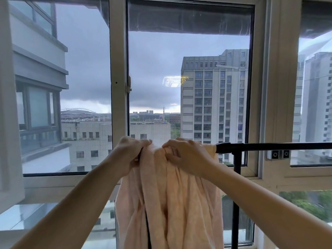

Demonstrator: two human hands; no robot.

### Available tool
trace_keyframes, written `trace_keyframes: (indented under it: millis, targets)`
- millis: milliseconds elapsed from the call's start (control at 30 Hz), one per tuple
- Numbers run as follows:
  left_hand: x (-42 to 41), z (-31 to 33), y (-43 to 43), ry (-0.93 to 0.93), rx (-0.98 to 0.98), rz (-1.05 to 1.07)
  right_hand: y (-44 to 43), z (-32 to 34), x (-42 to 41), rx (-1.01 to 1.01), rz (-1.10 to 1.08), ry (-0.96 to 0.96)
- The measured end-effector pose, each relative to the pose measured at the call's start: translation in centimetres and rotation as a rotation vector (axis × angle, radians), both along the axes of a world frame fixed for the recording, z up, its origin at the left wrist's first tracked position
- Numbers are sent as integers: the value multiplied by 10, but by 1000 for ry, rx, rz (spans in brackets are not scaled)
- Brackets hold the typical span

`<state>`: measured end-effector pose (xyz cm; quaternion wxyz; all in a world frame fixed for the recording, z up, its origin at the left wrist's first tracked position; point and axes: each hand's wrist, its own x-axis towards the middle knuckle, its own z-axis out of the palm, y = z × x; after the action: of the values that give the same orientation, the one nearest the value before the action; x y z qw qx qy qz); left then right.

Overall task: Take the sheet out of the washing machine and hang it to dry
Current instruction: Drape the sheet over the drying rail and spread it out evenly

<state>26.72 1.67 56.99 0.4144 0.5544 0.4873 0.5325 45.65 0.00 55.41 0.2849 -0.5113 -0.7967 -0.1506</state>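
Note:
A pale peach sheet [167, 198] hangs bunched in long folds over a black drying rail [269, 146] that runs to the right in front of the window. My left hand [130, 153] grips the sheet's top edge at the left end of the bunch. My right hand [186, 155] pinches the gathered top of the sheet just to the right, fingers curled into the cloth. The two hands are close together at rail height. The rail's left part is hidden under the sheet.
The rack's black upright post [236, 194] stands just right of the sheet. A large window [188, 87] with white frames fills the view ahead. An open window sash [10, 123] juts in at the far left.

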Motion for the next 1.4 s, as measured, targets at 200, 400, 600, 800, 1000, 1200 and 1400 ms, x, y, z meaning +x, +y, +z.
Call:
trace_keyframes:
  millis: [200,400,600,800,1000,1200,1400]
  targets:
    - [-29,8,6,277,156,182,4,2,-15,-4,-18,-21]
    - [-64,-18,9,557,438,483,11,4,-29,-2,-2,-24]
    - [-60,-32,9,483,476,457,18,3,-41,-2,48,-46]
    - [-27,-31,10,176,366,287,17,5,-4,2,49,23]
    - [24,-20,8,74,337,187,12,6,37,72,-11,91]
    - [58,-9,1,-86,228,-49,13,12,78,115,-61,135]
    - [63,-3,5,-76,244,-37,18,22,121,220,-113,138]
